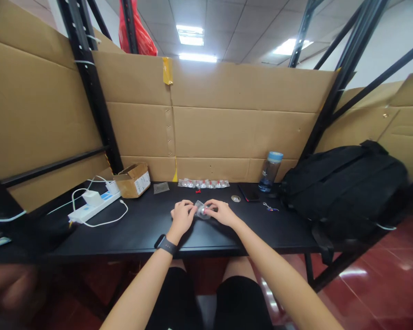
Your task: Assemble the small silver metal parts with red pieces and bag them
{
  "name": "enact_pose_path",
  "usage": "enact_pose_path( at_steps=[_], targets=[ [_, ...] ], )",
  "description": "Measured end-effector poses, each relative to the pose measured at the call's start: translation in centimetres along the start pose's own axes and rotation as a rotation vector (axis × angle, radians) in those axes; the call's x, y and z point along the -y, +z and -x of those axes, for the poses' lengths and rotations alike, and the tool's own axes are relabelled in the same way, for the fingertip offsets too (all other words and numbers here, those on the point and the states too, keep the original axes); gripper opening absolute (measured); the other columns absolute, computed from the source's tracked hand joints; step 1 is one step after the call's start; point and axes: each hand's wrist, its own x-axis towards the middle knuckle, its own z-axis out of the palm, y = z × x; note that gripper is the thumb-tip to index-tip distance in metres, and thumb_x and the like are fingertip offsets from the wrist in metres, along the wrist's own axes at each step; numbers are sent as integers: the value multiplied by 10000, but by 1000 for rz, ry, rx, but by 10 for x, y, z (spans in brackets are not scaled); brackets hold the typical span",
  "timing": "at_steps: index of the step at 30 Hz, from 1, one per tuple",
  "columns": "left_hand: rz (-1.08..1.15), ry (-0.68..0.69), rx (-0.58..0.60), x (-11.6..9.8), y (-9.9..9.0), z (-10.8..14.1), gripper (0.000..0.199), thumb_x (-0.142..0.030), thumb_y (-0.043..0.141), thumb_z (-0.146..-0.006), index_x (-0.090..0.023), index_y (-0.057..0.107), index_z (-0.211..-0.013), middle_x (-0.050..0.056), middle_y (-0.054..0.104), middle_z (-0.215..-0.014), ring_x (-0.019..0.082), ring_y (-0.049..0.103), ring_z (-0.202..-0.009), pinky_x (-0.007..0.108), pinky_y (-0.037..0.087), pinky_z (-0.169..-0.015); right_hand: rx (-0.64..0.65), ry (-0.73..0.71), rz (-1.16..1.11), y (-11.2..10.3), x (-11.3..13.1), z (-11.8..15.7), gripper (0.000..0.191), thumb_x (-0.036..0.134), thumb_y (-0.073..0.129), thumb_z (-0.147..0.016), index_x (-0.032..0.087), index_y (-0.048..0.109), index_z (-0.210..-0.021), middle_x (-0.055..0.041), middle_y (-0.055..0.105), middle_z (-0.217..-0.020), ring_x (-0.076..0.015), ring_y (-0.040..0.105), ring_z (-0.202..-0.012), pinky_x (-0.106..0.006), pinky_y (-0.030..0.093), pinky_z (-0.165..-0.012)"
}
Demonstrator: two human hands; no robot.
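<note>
A small clear plastic packet [202,210] with something round and shiny in it is held between my two hands, low over the black table [141,231]. My left hand [183,216], a dark watch on its wrist, pinches the packet's left edge. From the other side, my right hand [221,212] grips the right part, where a bit of red shows at the fingertips. Beyond the hands lie a tiny red piece [198,190] and a row of clear packets [203,184] with red bits. A round shiny disc [236,198] rests to the right.
On the left stand an open cardboard box [132,180] and a white power strip [94,207] with cables; a flat clear bag [161,187] lies beside the box. Rightward are a dark phone [249,193], a keychain [270,207], a water bottle [270,172] and a black backpack [344,188].
</note>
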Motion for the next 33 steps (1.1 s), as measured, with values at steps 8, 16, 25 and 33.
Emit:
enact_pose_path(
  at_steps=[8,16,25,33],
  targets=[
    [140,-121,-51,8,-5,-6,258,-379,472,-966,-265,686,-1056,73,603,-1232,272,541,-1157,462,408,-978,-232,165,-268,-32,-40,-86,453,334,733,-795,178,563,-1184,-28,733,-849,-152,674,-727,-257,499,-686],
    [125,-109,-10,8,-2,-5,196,-238,519,-884,-267,625,-1046,65,580,-1214,265,545,-1122,460,411,-965,-417,501,255,-78,-63,-137,376,232,773,-750,166,601,-1077,-110,714,-981,-249,650,-958,-389,443,-869],
    [-102,-32,181,5,9,-34,460,-247,535,-863,-270,530,-1322,120,540,-1395,304,511,-1239,491,379,-981,-141,532,510,-106,-73,-86,360,358,790,-755,189,708,-1062,-129,692,-1180,-306,597,-1149,-436,390,-967],
    [-292,98,32,0,41,-90,327,-244,409,-976,-237,689,-1144,128,658,-1253,300,518,-1175,505,310,-1000,95,445,534,-106,-73,-33,397,208,825,-640,199,756,-1030,-55,756,-934,-210,702,-888,-249,484,-802]
  ],
)
